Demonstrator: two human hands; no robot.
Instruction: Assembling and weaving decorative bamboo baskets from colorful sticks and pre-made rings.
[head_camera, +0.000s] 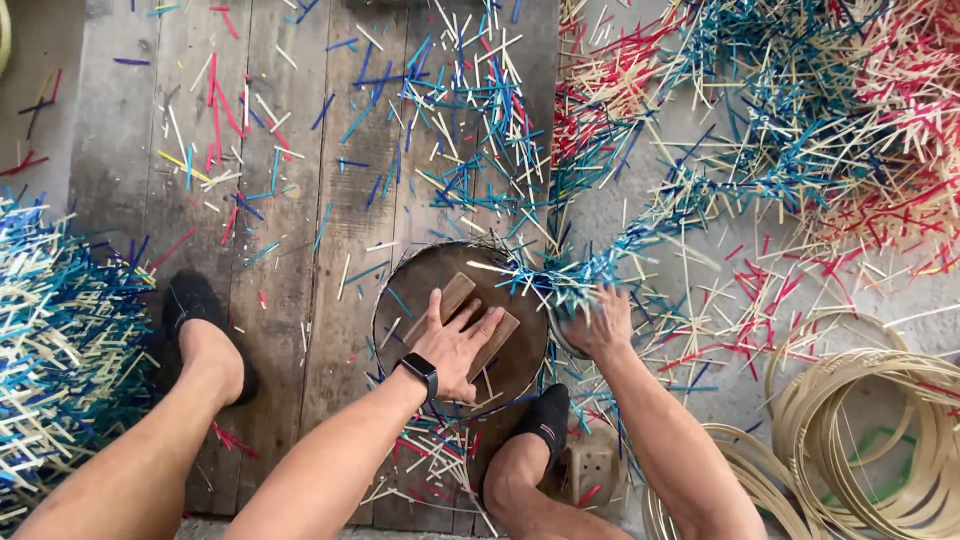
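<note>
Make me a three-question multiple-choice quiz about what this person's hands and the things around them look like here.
1. Where does the left hand rest?
A. on the wooden block
B. on the rings
C. on a shoe

2. What colour are the person's shoes?
A. white
B. black
C. red

3. How is the right hand placed?
A. raised in the air
B. flat on the planks
C. pressed against the woven blue and cream strips

Answers:
1 A: the palm lies flat on the wooden block atop the round form.
2 B: both shoes are black.
3 C: its fingers reach into the woven strips at the form's edge.
</note>
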